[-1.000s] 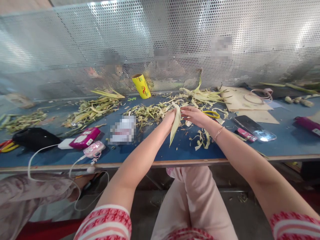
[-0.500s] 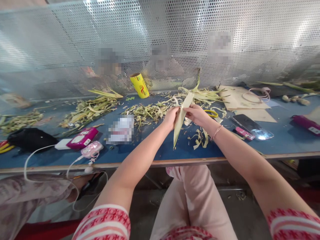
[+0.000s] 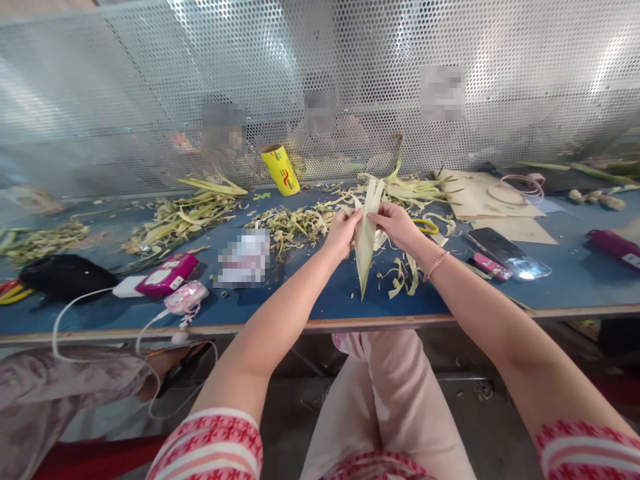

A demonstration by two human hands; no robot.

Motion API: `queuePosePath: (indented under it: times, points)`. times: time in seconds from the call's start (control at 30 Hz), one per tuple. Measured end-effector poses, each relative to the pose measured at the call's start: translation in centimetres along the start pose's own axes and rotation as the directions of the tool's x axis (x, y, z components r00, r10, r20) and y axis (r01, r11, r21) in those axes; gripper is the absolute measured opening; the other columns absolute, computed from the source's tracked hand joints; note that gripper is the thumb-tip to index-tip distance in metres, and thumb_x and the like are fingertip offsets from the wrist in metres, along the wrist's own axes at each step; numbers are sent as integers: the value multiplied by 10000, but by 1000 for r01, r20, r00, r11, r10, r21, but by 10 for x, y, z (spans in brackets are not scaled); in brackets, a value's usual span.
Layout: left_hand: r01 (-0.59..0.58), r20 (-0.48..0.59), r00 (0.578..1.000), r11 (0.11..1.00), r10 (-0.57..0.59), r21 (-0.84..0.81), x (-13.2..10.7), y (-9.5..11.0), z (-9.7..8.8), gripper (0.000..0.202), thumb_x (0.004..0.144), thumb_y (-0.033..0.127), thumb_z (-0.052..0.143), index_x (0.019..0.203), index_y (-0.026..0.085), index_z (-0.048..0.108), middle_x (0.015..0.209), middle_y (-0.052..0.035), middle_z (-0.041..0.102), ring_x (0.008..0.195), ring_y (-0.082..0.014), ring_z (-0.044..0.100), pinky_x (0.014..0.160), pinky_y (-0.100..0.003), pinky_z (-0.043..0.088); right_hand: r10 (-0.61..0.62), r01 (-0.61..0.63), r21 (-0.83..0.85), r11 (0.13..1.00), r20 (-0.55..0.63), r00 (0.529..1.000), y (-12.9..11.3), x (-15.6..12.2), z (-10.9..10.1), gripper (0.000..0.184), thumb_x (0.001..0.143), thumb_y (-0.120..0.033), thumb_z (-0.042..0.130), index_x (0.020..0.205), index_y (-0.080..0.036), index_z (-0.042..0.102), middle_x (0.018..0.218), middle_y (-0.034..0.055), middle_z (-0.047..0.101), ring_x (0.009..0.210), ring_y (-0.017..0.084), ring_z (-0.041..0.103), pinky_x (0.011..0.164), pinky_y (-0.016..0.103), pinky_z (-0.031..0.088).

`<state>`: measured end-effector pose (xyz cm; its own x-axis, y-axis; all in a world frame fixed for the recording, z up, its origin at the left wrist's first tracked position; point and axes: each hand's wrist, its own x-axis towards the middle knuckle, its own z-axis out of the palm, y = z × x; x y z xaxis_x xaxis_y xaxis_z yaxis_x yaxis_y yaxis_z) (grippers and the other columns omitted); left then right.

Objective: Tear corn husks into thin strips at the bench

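Observation:
My left hand [image 3: 343, 232] and my right hand [image 3: 397, 224] both pinch one long pale green leaf [image 3: 366, 244] above the blue table [image 3: 320, 301]. The leaf hangs point down, and its top end splits into two strips between my hands. Each hand grips one side of that top end. Yellow-handled scissors [image 3: 426, 227] lie on the table just right of my right hand, among curled leaf trimmings [image 3: 404, 280].
Heaps of leaf scraps [image 3: 185, 217] cover the back of the table near a yellow roll [image 3: 281, 170]. At the left lie a pink device [image 3: 167, 275], a pink charger case [image 3: 188, 297] with white cable and a black pouch [image 3: 67, 277]. Phones [image 3: 507, 253] and cardboard [image 3: 480, 197] sit right. Perforated metal screen behind.
The leaf has swung from slanting left to hanging nearly straight down, and its top end has come apart into two strips between my hands.

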<state>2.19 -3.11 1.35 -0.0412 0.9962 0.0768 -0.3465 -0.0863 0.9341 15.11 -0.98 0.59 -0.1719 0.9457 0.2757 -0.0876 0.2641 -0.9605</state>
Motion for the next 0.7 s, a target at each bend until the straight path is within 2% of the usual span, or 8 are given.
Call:
queuePosePath:
  times: [0.13, 0.23, 0.33, 0.4, 0.47, 0.57, 0.63, 0.7]
  points:
    - [-139, -32, 989, 976, 146, 166, 0, -1, -2, 203, 874, 211, 589, 686, 176, 520, 550, 60, 473, 533, -78, 466, 589, -215, 378, -80, 82, -89, 993, 18, 997, -1, -2, 1, 330, 636, -431, 767, 799, -194, 605, 734, -8, 642, 689, 139, 576, 659, 292, 477]
    - [-130, -96, 983, 957, 159, 258, 0, 1, -4, 192, 882, 211, 575, 700, 178, 522, 573, 49, 490, 565, -90, 474, 590, -220, 367, -185, 185, -150, 971, 12, 983, -7, -6, 3, 302, 640, -428, 767, 761, -199, 611, 718, -12, 622, 691, 142, 561, 690, 308, 477]
    - [-83, -152, 981, 971, 119, 223, 1, 2, -5, 211, 885, 218, 574, 692, 185, 493, 572, 50, 483, 554, -89, 466, 573, -220, 355, -250, 260, -134, 956, 86, 965, -13, -10, 4, 297, 627, -427, 789, 696, -203, 607, 700, -15, 617, 713, 150, 572, 727, 319, 483]
    - [-61, -155, 984, 982, 89, 180, 3, 2, -6, 223, 878, 239, 593, 690, 189, 484, 561, 56, 471, 527, -85, 451, 561, -220, 351, -234, 247, -112, 963, 119, 965, -16, -11, 5, 320, 611, -449, 802, 680, -205, 606, 672, -18, 610, 689, 149, 568, 702, 318, 484]
    - [-63, -138, 987, 989, 81, 131, 6, 0, -6, 227, 871, 285, 612, 699, 191, 498, 570, 52, 489, 525, -86, 469, 567, -221, 369, -191, 199, -92, 976, 84, 978, -16, -10, 5, 346, 596, -467, 811, 704, -207, 610, 656, -20, 609, 652, 140, 556, 651, 305, 476]
    - [-100, -6, 995, 993, 100, 58, 8, -3, -6, 249, 863, 377, 620, 724, 186, 539, 604, 32, 541, 562, -97, 530, 599, -228, 417, -101, 102, -54, 993, 22, 995, -14, -8, 4, 395, 561, -453, 838, 749, -199, 602, 664, -16, 622, 614, 124, 550, 589, 281, 459]
    - [-119, 96, 989, 992, 115, 44, 8, -5, -6, 252, 822, 391, 668, 739, 180, 559, 613, 26, 566, 568, -102, 550, 603, -233, 435, -53, 55, -54, 997, 36, 998, -13, -7, 4, 428, 530, -431, 858, 756, -194, 582, 639, -24, 605, 575, 109, 532, 560, 271, 453]
    - [-120, 93, 989, 991, 115, 51, 8, -6, -7, 234, 778, 359, 716, 757, 174, 574, 620, 26, 588, 566, -105, 559, 598, -236, 446, -37, 41, -71, 997, 66, 997, -13, -7, 5, 458, 506, -416, 871, 763, -195, 564, 624, -39, 585, 556, 97, 515, 539, 260, 449]
